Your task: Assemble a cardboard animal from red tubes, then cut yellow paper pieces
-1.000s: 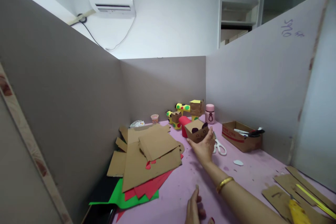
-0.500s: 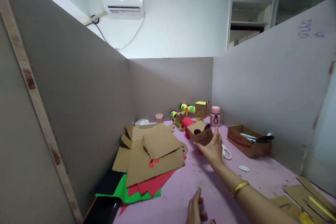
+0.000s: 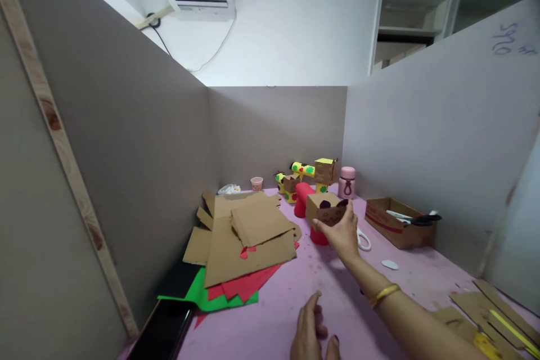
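Observation:
A cardboard animal figure stands towards the back of the table, its brown box head point(image 3: 324, 208) marked with a drawn face and dark ears. Its red body point(image 3: 304, 196) and red legs show behind and below the head. Around the front of the box my right hand point(image 3: 342, 233) is closed, thumb on one side and fingers on the other, partly covering the face. My left hand point(image 3: 310, 329) is low at the bottom of the view over the pink table point(image 3: 253, 334), fingers stretched and holding nothing. White-handled scissors point(image 3: 363, 239) lie just right of the figure, partly hidden.
Cardboard sheets point(image 3: 261, 225) lie at left over red and green paper point(image 3: 202, 295), beside a dark phone point(image 3: 164, 329). Yellow spotted figures point(image 3: 304, 170) and a pink bottle point(image 3: 347, 183) stand behind. At right are a tool box point(image 3: 399, 230), a white scrap point(image 3: 390, 264) and cut cardboard point(image 3: 485, 315).
My right hand and the box head have shifted slightly right, and a red leg is now visible below the head. My left hand has moved a little left. The view has tilted slightly.

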`<state>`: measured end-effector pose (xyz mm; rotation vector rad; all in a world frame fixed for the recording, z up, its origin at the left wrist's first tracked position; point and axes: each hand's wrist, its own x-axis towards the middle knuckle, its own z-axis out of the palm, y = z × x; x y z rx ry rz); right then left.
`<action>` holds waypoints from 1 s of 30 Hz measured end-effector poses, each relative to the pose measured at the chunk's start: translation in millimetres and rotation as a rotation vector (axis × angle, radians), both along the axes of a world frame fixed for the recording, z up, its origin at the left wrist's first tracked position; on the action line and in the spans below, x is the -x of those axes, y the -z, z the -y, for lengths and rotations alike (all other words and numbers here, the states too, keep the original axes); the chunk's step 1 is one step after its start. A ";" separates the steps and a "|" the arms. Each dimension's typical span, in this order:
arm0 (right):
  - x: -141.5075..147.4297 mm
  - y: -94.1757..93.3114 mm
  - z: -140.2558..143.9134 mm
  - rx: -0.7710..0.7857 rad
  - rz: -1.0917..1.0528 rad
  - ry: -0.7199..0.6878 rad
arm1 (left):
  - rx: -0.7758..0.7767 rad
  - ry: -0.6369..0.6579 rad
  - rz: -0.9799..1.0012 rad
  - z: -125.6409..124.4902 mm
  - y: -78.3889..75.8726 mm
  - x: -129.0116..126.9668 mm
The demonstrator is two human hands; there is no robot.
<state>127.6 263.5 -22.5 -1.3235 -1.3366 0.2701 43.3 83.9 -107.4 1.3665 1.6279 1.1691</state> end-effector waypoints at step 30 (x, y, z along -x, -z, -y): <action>6.9 4.8 -6.9 -0.143 -0.031 0.034 | -0.204 -0.090 0.132 -27.8 9.6 -0.5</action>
